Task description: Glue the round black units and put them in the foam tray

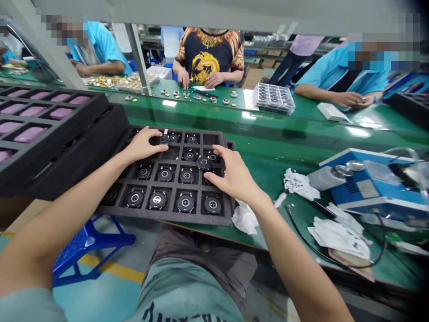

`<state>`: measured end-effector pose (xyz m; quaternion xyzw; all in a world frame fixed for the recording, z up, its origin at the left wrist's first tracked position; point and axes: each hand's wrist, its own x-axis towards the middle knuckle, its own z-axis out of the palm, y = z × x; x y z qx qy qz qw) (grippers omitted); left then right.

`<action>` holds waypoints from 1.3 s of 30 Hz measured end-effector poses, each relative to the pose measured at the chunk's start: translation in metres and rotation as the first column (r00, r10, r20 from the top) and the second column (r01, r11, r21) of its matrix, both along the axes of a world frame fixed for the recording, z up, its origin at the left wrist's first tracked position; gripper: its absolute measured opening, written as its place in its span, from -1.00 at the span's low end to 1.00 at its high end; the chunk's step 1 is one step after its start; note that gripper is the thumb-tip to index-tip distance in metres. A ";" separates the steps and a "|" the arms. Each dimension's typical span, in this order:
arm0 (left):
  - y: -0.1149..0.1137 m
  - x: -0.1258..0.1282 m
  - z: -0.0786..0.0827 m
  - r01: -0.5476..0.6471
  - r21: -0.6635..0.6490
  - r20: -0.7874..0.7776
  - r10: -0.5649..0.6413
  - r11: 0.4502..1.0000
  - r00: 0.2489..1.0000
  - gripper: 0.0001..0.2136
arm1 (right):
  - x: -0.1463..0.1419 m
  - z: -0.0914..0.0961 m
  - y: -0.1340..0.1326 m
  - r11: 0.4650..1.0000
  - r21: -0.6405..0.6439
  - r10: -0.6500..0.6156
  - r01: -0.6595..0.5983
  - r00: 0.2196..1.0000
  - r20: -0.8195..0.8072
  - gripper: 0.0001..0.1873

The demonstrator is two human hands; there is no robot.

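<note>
Both arms are stretched forward over the foam tray (pixel 187 218). One watch (pixel 163 140) is pinched by the left hand (pixel 143 145) at its far-left part, a second watch (pixel 203 163) by the inward-turned right hand (pixel 233 172) above its right side.

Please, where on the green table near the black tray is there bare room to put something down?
The barest patch of the green tabletop lies between the black foam compartment tray and the blue box-shaped machine. It is crowded around that machine: a white bottle and crumpled white papers.
</note>
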<state>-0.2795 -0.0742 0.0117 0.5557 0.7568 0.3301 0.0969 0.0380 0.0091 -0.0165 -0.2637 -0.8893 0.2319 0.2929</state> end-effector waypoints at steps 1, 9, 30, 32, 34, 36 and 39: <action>-0.002 0.000 0.001 -0.003 0.001 -0.001 0.003 1.000 1.000 -0.39 | -0.006 0.002 0.004 1.000 -0.010 0.010 -0.010 0.999 0.036 -0.21; -0.019 0.032 0.032 -0.029 0.311 0.050 0.014 0.950 0.999 -0.43 | -0.013 0.003 0.016 0.995 -0.043 0.091 -0.088 0.993 0.069 -0.20; 0.046 0.197 0.035 0.531 0.000 0.761 -0.344 0.847 0.549 -0.43 | 0.073 0.009 -0.003 0.976 -0.142 -0.207 0.167 0.916 -0.344 -0.07; 0.057 0.212 0.030 0.563 0.015 0.771 -0.368 0.826 0.519 -0.44 | 0.093 0.006 -0.001 0.968 -0.146 -0.243 0.203 0.905 -0.350 -0.05; 0.065 0.225 0.024 0.559 0.036 0.797 -0.362 0.828 0.483 -0.45 | 0.122 0.000 0.001 0.955 -0.154 -0.294 0.255 0.888 -0.353 -0.09; 0.071 0.234 0.019 0.519 0.054 0.828 -0.328 0.853 0.454 -0.47 | 0.162 -0.011 0.000 0.898 -0.206 -0.439 0.389 0.830 -0.344 -0.26; 0.075 0.240 0.015 0.454 0.062 0.854 -0.283 0.889 0.436 -0.50 | 0.234 -0.037 -0.003 0.593 -0.315 -0.805 0.741 0.545 -0.234 -0.56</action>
